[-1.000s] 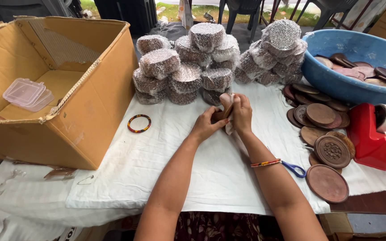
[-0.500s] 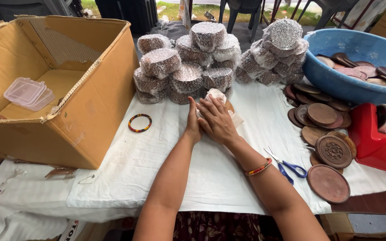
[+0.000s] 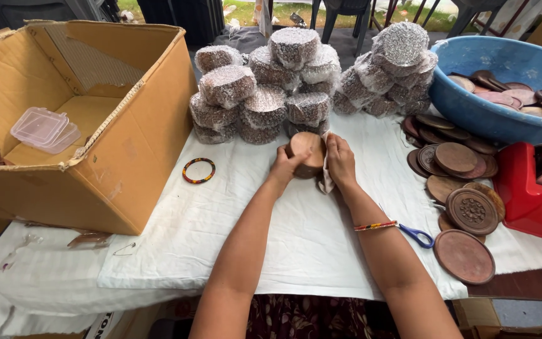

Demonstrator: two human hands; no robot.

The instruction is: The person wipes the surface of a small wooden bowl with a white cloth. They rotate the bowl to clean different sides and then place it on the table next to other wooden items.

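My left hand (image 3: 282,167) and my right hand (image 3: 340,160) hold a stack of round wooden discs (image 3: 307,152) on edge over the white cloth (image 3: 296,232). A strip of white wrap (image 3: 326,179) hangs under my right palm, against the stack. A beaded bracelet sits on my right wrist (image 3: 376,225). Just behind the hands stand piles of bubble-wrapped disc bundles (image 3: 265,94), with more (image 3: 390,69) to the right.
A large open cardboard box (image 3: 76,119) with a clear plastic container (image 3: 44,129) lies at left. A beaded bangle (image 3: 198,170) rests on the cloth. At right are a blue basin (image 3: 472,110), loose carved discs (image 3: 465,207), blue-handled scissors (image 3: 416,235) and a red tape dispenser (image 3: 531,188).
The hands have turned the disc stack: half a second ago the right hand covered it from above, now both hands grip its sides with a bare wooden face showing.
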